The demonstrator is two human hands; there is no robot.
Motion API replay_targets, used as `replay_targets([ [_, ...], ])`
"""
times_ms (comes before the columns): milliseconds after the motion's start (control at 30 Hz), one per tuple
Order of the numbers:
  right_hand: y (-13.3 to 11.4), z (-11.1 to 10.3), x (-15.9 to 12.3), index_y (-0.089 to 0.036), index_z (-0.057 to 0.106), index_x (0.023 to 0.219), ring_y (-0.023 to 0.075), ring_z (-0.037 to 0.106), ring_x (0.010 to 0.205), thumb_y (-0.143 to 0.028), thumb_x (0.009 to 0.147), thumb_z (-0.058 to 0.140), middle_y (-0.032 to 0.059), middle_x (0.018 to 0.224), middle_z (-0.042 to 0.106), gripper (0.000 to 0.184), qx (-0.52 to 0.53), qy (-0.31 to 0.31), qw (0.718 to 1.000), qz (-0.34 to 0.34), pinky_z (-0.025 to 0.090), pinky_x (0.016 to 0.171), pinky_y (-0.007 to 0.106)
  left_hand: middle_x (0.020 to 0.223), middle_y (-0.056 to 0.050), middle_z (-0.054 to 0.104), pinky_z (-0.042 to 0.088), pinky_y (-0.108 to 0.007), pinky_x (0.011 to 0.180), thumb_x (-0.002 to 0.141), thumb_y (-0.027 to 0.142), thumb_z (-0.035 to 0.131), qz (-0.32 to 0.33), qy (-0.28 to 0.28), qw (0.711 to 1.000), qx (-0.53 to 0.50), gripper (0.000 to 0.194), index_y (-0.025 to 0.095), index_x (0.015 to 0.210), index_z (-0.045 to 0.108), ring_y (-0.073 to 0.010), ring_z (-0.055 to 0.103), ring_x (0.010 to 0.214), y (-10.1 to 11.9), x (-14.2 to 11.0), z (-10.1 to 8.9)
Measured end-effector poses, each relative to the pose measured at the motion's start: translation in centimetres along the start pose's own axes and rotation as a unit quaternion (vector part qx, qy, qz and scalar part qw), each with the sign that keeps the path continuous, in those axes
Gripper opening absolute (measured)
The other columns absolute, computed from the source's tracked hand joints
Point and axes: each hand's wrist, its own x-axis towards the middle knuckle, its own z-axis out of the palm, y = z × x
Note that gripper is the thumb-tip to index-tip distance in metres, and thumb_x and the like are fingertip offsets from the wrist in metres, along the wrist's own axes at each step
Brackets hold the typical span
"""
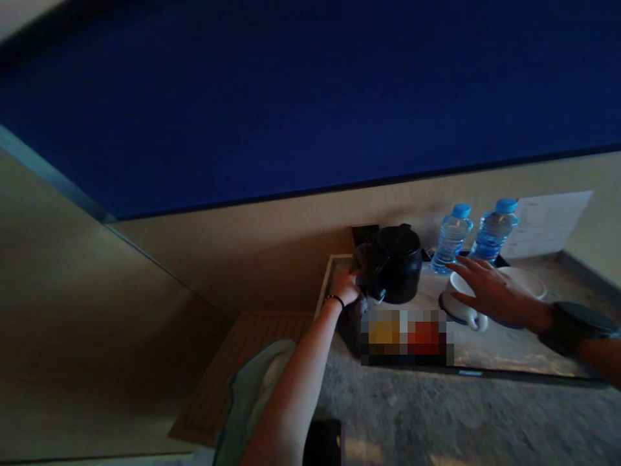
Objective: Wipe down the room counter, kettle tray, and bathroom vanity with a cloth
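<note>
My left hand is closed on a dark cloth at the left end of the tray. Right beside it stands a black kettle with its lid down; I cannot tell whether the cloth presses against it. My right hand is spread with fingers extended over a white mug, whose handle points toward me. Whether the fingers touch the mug is unclear. Behind that hand, a white dish or second cup is partly hidden.
Two water bottles with blue caps stand behind the mug, near a printed sheet against the wall. Pixelated packets lie at the tray's front. A dark phone-like object rests on the grey counter. A blue panel fills the wall above.
</note>
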Motion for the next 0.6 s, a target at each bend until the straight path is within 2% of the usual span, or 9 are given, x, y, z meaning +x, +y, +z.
replay_targets([
  [67, 0.2, 0.6, -0.2, -0.005, 0.050, 0.135, 0.0393, 0.052, 0.119, -0.043, 0.093, 0.044, 0.0236, 0.138, 0.047, 0.057, 0.000, -0.025, 0.999, 0.020, 0.051, 0.096, 0.056, 0.114, -0.012, 0.065, 0.049, -0.027, 0.089, 0.080, 0.005, 0.048, 0.012, -0.021, 1.000, 0.000, 0.038, 0.015, 0.111, 0.067, -0.0197, 0.063, 0.100, -0.4, -1.0, 0.6],
  [167, 0.4, 0.8, -0.2, -0.006, 0.048, 0.136, 0.0381, 0.054, 0.117, -0.043, 0.091, 0.050, 0.0219, 0.138, 0.047, 0.058, 0.009, -0.059, 0.998, 0.038, 0.052, 0.095, 0.055, 0.109, -0.009, 0.067, 0.048, -0.029, 0.091, 0.074, 0.004, 0.049, 0.039, -0.053, 0.998, 0.008, 0.040, 0.018, 0.107, 0.069, -0.0198, 0.063, 0.099, -1.2, -3.4, -0.4],
  [267, 0.4, 0.7, 0.1, -0.010, 0.050, 0.135, 0.0375, 0.059, 0.108, -0.041, 0.085, 0.060, 0.0211, 0.133, 0.052, 0.060, 0.025, -0.077, 0.995, 0.050, 0.055, 0.088, 0.054, 0.106, -0.007, 0.068, 0.048, -0.029, 0.092, 0.070, 0.005, 0.048, 0.060, -0.071, 0.996, 0.014, 0.045, 0.019, 0.107, 0.070, -0.0199, 0.063, 0.100, -1.9, -6.8, -3.5],
  [300, 0.4, 0.7, 0.1, -0.011, 0.051, 0.134, 0.0364, 0.061, 0.103, -0.041, 0.083, 0.063, 0.0197, 0.129, 0.055, 0.060, 0.032, -0.079, 0.995, 0.053, 0.056, 0.085, 0.053, 0.109, -0.006, 0.068, 0.048, -0.030, 0.094, 0.070, 0.006, 0.046, 0.061, -0.055, 0.996, 0.016, 0.049, 0.020, 0.111, 0.069, -0.0198, 0.063, 0.101, -1.9, -8.0, -5.0],
  [367, 0.5, 0.7, 0.0, -0.016, 0.052, 0.133, 0.0336, 0.062, 0.098, -0.041, 0.081, 0.066, 0.0157, 0.121, 0.060, 0.060, 0.045, -0.068, 0.995, 0.064, 0.058, 0.082, 0.050, 0.121, -0.004, 0.065, 0.046, -0.032, 0.101, 0.072, 0.011, 0.043, 0.056, 0.013, 0.998, 0.026, 0.055, 0.023, 0.122, 0.065, -0.0198, 0.061, 0.109, -1.5, -10.3, -8.4],
  [433, 0.8, -0.1, -0.3, -0.019, 0.050, 0.134, 0.0328, 0.061, 0.100, -0.044, 0.080, 0.066, 0.0136, 0.122, 0.059, 0.062, 0.054, -0.044, 0.994, 0.079, 0.057, 0.083, 0.050, 0.132, 0.001, 0.060, 0.045, -0.035, 0.105, 0.073, 0.018, 0.044, 0.058, 0.099, 0.992, 0.046, 0.058, 0.029, 0.127, 0.062, -0.0210, 0.059, 0.115, 0.0, -12.2, -11.7],
  [500, 1.1, -2.1, -0.8, -0.020, 0.048, 0.136, 0.0332, 0.060, 0.106, -0.050, 0.081, 0.063, 0.0132, 0.128, 0.057, 0.065, 0.062, 0.000, 0.993, 0.099, 0.056, 0.086, 0.050, 0.136, 0.005, 0.056, 0.046, -0.037, 0.105, 0.073, 0.022, 0.046, 0.092, 0.170, 0.978, 0.073, 0.059, 0.034, 0.129, 0.060, -0.0225, 0.058, 0.117, 3.0, -13.2, -14.1],
  [567, 1.6, -5.3, -1.4, -0.020, 0.051, 0.134, 0.0339, 0.061, 0.105, -0.058, 0.082, 0.059, 0.0133, 0.126, 0.060, 0.065, 0.070, 0.053, 0.988, 0.126, 0.056, 0.085, 0.049, 0.137, 0.002, 0.054, 0.048, -0.040, 0.102, 0.074, 0.021, 0.047, 0.151, 0.210, 0.960, 0.107, 0.059, 0.033, 0.130, 0.059, -0.0245, 0.057, 0.115, 7.2, -12.8, -15.0],
  [600, 1.9, -7.1, -1.8, -0.018, 0.053, 0.131, 0.0342, 0.063, 0.101, -0.062, 0.084, 0.056, 0.0141, 0.122, 0.062, 0.065, 0.071, 0.072, 0.985, 0.143, 0.057, 0.081, 0.049, 0.134, -0.001, 0.055, 0.050, -0.042, 0.099, 0.077, 0.019, 0.046, 0.178, 0.209, 0.953, 0.131, 0.057, 0.031, 0.131, 0.058, -0.0257, 0.057, 0.114, 9.6, -12.0, -14.7],
])
